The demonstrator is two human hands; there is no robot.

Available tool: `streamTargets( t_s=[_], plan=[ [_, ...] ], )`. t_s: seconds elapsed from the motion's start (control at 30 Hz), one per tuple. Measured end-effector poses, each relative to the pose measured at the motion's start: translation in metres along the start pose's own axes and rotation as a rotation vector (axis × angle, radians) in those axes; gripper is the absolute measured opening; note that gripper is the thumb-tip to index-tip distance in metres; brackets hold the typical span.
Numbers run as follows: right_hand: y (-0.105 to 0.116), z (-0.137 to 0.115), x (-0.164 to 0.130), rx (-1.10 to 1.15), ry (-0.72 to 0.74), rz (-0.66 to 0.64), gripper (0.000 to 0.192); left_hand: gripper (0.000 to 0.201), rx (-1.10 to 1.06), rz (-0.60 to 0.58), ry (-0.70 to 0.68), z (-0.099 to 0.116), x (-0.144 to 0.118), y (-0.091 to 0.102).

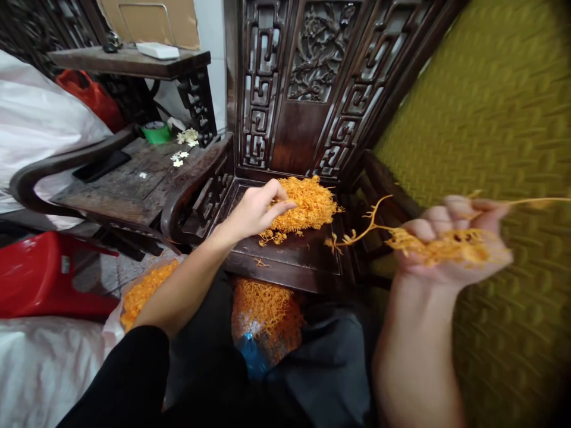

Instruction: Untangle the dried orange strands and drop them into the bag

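Observation:
A heap of thin, branching orange strands lies on the seat of a dark carved wooden chair. At the heap's left side is my left hand, thumb and forefinger curled close together against the strands; what sits between the fingertips is too small to make out. My right hand, raised at the right, is closed around a bunch of orange branching strands. One long stem sticks out from this bunch to the left, and a thin straight one runs to the right.
Below the seat, between the legs, stands a clear bag of orange strands. Another orange-filled bag is beside a red plastic stool. Green tape and small white flowers lie on the left chair. An olive woven surface borders the right.

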State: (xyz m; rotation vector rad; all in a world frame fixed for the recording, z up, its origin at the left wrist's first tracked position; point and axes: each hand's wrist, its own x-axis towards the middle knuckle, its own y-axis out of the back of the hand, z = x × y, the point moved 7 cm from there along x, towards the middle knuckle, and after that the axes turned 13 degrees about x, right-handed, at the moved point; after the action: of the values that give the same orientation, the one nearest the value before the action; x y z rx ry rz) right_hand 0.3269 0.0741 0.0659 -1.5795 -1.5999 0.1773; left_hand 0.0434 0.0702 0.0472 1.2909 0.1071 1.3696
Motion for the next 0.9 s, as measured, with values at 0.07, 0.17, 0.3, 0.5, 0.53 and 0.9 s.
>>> streamTargets(
  t_s=[0.07, 0.17, 0.3, 0.5, 0.53, 0.9],
  plan=[
    [-0.004, 0.02, -0.003, 0.068, -0.153, -0.038, 0.023, 0.028, -0.13, 0.021, 0.014, 0.013, -0.006, 0.006],
    [-0.027, 0.054, -0.02, 0.14, -0.341, -0.103, 0.021, 0.036, -0.29, -0.012, 0.093, 0.029, -0.017, 0.004],
    [-0.043, 0.076, -0.035, 0.1, -0.433, -0.068, 0.027, 0.038, -0.505, -0.114, 0.175, 0.039, -0.024, -0.007],
    [-0.022, 0.096, -0.035, -0.009, -0.447, 0.055, 0.028, 0.01, -0.794, -0.094, 0.422, 0.022, -0.016, -0.021],
    [-0.02, 0.098, -0.034, -0.025, -0.443, 0.061, 0.028, 0.006, -0.839, -0.091, 0.476, 0.018, -0.015, -0.023],
    [-0.03, 0.105, -0.04, -0.032, -0.486, 0.058, 0.026, 0.034, -0.466, -0.327, 0.472, 0.017, -0.016, -0.044]
  ],
)
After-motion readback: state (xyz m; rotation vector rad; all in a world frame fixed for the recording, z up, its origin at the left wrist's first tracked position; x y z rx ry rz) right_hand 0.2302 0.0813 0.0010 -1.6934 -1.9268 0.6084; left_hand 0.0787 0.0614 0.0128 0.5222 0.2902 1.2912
